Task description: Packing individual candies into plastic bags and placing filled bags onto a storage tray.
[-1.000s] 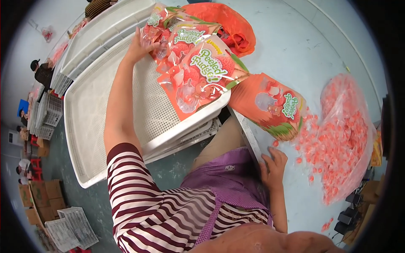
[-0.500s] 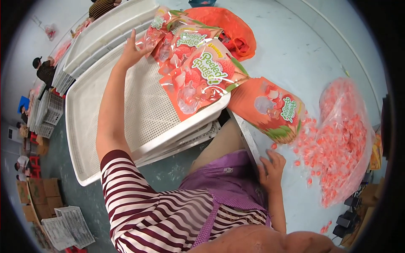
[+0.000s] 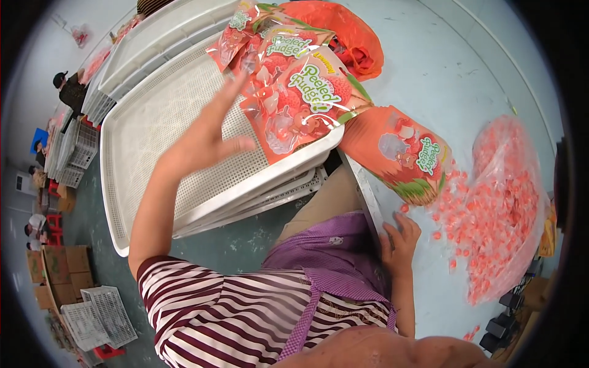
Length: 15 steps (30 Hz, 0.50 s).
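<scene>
My left hand [image 3: 205,134], slightly blurred, hovers over the white mesh tray [image 3: 159,165] with its fingers apart and nothing in them. Just beyond its fingertips, several filled, shiny red pouches [image 3: 300,116] with fruit pictures overlap on the tray's right side. My right hand [image 3: 402,244] rests at the near edge of the pale table [image 3: 429,257], fingers apart and holding nothing. Between the tray and the candies lies a stack of flat red pouches [image 3: 399,150]. Small wrapped red candies [image 3: 454,211] spill toward it from a large clear plastic bag [image 3: 521,178].
A red plastic bag [image 3: 362,37] sits behind the pouches. More white trays [image 3: 162,52] are stacked beyond mine. At the far left are crates [image 3: 83,147], cartons [image 3: 66,267] and a person in a dark cap [image 3: 72,89]. Dark boxy objects [image 3: 500,331] stand by the table's right end.
My left hand has drawn back from the far pouches, toward me and over the tray's middle. The right hand has stayed at the table edge. The view has shifted slightly.
</scene>
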{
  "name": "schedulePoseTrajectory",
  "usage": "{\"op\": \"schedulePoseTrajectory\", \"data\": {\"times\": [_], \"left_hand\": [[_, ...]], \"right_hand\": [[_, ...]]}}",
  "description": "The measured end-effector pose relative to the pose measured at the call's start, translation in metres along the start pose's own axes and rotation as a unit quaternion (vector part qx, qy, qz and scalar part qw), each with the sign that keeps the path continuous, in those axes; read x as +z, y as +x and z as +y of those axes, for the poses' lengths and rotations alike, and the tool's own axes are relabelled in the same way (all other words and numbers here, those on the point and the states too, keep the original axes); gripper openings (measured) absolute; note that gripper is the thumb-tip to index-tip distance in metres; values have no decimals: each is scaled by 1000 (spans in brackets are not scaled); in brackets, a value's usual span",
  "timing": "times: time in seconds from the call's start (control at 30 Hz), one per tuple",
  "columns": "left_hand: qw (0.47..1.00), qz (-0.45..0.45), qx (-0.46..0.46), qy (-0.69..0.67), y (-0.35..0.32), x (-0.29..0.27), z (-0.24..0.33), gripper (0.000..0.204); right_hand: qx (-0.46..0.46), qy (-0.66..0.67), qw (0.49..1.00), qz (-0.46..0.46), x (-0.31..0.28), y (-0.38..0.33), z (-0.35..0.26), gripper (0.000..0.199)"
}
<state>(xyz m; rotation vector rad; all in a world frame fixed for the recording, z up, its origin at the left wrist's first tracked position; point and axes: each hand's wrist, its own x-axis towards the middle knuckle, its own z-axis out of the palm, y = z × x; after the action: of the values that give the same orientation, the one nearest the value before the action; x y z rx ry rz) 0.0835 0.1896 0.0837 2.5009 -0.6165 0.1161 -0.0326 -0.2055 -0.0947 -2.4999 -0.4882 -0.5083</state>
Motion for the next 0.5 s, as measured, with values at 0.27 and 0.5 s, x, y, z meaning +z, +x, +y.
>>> {"op": "schedulePoseTrajectory", "data": {"times": [0.27, 0.5], "left_hand": [[814, -328, 129, -461, -78, 80, 64, 77], [890, -252, -89, -369, -102, 209, 47, 48]], "right_hand": [[-7, 10, 1000, 7, -3, -6, -1, 24], [-18, -16, 999, 36, -1, -9, 1, 26]]}}
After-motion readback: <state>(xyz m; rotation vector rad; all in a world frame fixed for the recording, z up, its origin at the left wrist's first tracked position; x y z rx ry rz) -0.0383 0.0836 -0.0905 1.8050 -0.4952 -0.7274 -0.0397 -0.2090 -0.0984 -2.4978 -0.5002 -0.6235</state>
